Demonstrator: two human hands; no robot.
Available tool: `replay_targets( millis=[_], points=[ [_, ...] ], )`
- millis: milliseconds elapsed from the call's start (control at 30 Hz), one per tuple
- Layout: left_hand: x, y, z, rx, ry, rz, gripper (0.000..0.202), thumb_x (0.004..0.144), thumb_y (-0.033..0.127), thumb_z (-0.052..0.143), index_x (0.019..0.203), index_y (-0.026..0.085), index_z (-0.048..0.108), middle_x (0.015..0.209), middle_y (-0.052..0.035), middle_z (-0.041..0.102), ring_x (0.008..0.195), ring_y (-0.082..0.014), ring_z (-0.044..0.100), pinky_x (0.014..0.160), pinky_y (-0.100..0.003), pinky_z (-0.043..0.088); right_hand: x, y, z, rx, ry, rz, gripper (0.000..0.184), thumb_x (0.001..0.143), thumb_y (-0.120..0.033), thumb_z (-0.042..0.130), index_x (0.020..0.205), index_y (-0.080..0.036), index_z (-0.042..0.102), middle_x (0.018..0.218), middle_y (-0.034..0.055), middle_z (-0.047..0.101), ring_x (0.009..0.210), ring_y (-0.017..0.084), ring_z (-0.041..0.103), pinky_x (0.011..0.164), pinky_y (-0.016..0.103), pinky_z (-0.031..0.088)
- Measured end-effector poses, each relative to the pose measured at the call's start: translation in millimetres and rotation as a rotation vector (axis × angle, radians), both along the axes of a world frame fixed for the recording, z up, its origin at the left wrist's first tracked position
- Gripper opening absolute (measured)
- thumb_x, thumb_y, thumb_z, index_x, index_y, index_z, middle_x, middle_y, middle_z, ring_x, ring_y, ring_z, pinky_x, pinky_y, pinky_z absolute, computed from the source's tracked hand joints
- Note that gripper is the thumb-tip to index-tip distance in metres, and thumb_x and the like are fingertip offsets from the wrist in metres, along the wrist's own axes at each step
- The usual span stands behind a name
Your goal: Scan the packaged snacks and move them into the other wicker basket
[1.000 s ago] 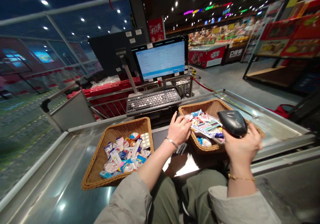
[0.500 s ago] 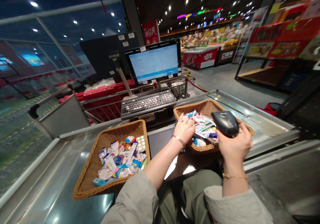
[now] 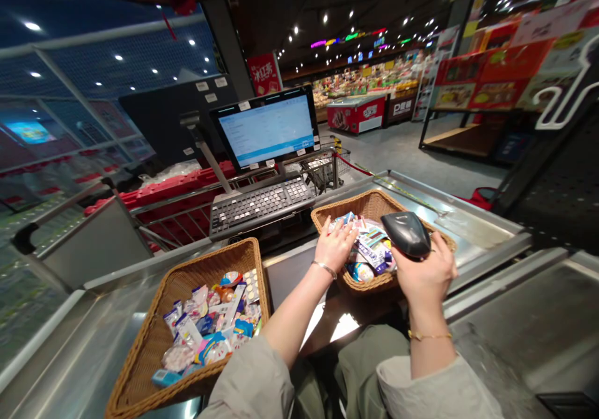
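Observation:
My right hand (image 3: 425, 272) is wrapped round a black handheld barcode scanner (image 3: 406, 233), holding it over the right side of a brown wicker basket (image 3: 374, 202). Small packaged goods (image 3: 372, 247) in colourful wrappers fill that basket. Over its left part lies my left hand (image 3: 334, 247), palm down with fingers stretched and apart, touching the packages. A second wicker basket (image 3: 154, 319) stands to the left, holding a heap of small packaged sweets (image 3: 210, 325) and a blister-like pack of round pieces (image 3: 251, 286).
Behind the baskets are a keyboard (image 3: 262, 207) and a lit monitor (image 3: 269, 128) on a stand. A metal counter (image 3: 486, 228) runs under the right basket. Beyond it stand a shopping cart (image 3: 322, 172), a red freezer (image 3: 355, 114) and stacked red boxes (image 3: 496, 72).
The whole view has shifted, with most things now further left. My left hand's fingers look more spread on the packages. My right hand still holds the scanner over the basket.

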State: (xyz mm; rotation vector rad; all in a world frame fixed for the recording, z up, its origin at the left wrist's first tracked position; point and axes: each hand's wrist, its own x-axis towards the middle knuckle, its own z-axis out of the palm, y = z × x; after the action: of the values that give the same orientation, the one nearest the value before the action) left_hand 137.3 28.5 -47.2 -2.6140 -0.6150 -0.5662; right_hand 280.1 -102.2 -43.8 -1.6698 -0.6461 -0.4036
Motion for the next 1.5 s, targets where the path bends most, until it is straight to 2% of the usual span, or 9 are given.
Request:
replay_targets(
  millis=[67, 200, 433, 567, 733, 833, 1133, 1300, 1500],
  points=[
    [-2.3, -1.6, -2.0, 0.003, -0.038, 0.049, 0.040, 0.100, 0.021, 0.055, 0.139, 0.026, 0.060, 0.149, -0.0079, 0.060, 0.143, -0.0308, 0.050, 0.121, -0.064, 0.034, 0.1, 0.3, 0.1, -0.002, 0.005, 0.000, 0.035, 0.064, -0.045, 0.075, 0.084, -0.016, 0.071, 0.108, 0.0171, 0.072, 0.122, 0.038, 0.060, 0.113, 0.060, 0.036],
    [-12.0, -9.1, 1.6, -0.039, -0.073, 0.078, 0.047, 0.099, 0.033, 0.057, 0.146, 0.023, 0.055, 0.156, -0.0094, 0.052, 0.149, -0.0349, 0.041, 0.121, -0.067, 0.032, -2.3, 0.8, 2.4, -0.024, 0.032, 0.011, 0.039, 0.064, -0.045, 0.075, 0.088, -0.015, 0.072, 0.109, 0.0178, 0.072, 0.124, 0.038, 0.059, 0.114, 0.058, 0.034],
    [-53.7, -33.2, 13.9, -0.115, -0.078, 0.155, 0.050, 0.099, 0.039, 0.059, 0.146, 0.021, 0.055, 0.155, -0.0112, 0.052, 0.149, -0.0359, 0.040, 0.122, -0.069, 0.030, -11.3, 1.4, 6.4, -0.070, 0.018, 0.067, 0.041, 0.063, -0.047, 0.074, 0.089, -0.015, 0.072, 0.112, 0.0196, 0.073, 0.129, 0.039, 0.057, 0.114, 0.058, 0.035],
    [-97.1, -50.5, 15.5, -0.139, -0.081, 0.234, 0.050, 0.099, 0.038, 0.060, 0.146, 0.021, 0.054, 0.157, -0.0123, 0.050, 0.151, -0.0366, 0.037, 0.121, -0.069, 0.030, -24.4, 0.7, 13.6, -0.092, -0.035, 0.123, 0.035, 0.067, -0.045, 0.073, 0.084, -0.015, 0.070, 0.107, 0.0208, 0.075, 0.133, 0.040, 0.054, 0.114, 0.059, 0.034],
    [-160.3, -64.1, 14.0, -0.155, -0.084, 0.349, 0.056, 0.096, 0.035, 0.065, 0.148, 0.022, 0.051, 0.157, -0.0140, 0.049, 0.152, -0.0347, 0.035, 0.121, -0.066, 0.032, -48.1, 2.8, 24.4, -0.117, -0.098, 0.241, 0.034, 0.070, -0.046, 0.071, 0.085, -0.015, 0.070, 0.114, 0.0235, 0.072, 0.132, 0.040, 0.054, 0.114, 0.057, 0.034],
    [-199.6, -67.7, 15.9, -0.185, -0.069, 0.411, 0.056, 0.096, 0.034, 0.064, 0.149, 0.022, 0.050, 0.158, -0.0140, 0.049, 0.151, -0.0348, 0.038, 0.120, -0.066, 0.033, -63.1, 7.4, 27.2, -0.144, -0.121, 0.283, 0.041, 0.070, -0.048, 0.072, 0.092, -0.014, 0.071, 0.124, 0.0256, 0.068, 0.133, 0.041, 0.053, 0.113, 0.059, 0.034],
    [-302.8, -69.3, 19.0, -0.291, 0.023, 0.636, 0.049, 0.098, 0.030, 0.058, 0.146, 0.024, 0.054, 0.158, -0.0113, 0.049, 0.151, -0.0343, 0.038, 0.120, -0.066, 0.030, -108.2, 25.1, 32.4, -0.171, -0.217, 0.426, 0.048, 0.072, -0.050, 0.068, 0.104, -0.015, 0.071, 0.121, 0.0200, 0.069, 0.131, 0.035, 0.054, 0.113, 0.055, 0.035],
    [-323.4, -69.2, 18.3, -0.454, 0.087, 0.709, 0.052, 0.097, 0.033, 0.061, 0.148, 0.027, 0.053, 0.158, -0.0111, 0.049, 0.152, -0.0336, 0.035, 0.122, -0.069, 0.021, -121.9, 36.0, 26.8, -0.150, -0.285, 0.493, 0.039, 0.072, -0.047, 0.069, 0.095, -0.016, 0.071, 0.105, 0.0164, 0.073, 0.130, 0.037, 0.055, 0.114, 0.058, 0.035],
    [-330.7, -79.7, 21.2, -0.757, 0.178, 0.693, 0.057, 0.097, 0.053, 0.059, 0.147, 0.028, 0.054, 0.158, -0.0098, 0.048, 0.152, -0.0335, 0.036, 0.125, -0.066, 0.012, -130.9, 38.5, 19.0, -0.143, -0.319, 0.544, 0.032, 0.075, -0.046, 0.067, 0.090, -0.018, 0.071, 0.102, 0.0149, 0.075, 0.131, 0.038, 0.055, 0.111, 0.060, 0.036]
  ],
)
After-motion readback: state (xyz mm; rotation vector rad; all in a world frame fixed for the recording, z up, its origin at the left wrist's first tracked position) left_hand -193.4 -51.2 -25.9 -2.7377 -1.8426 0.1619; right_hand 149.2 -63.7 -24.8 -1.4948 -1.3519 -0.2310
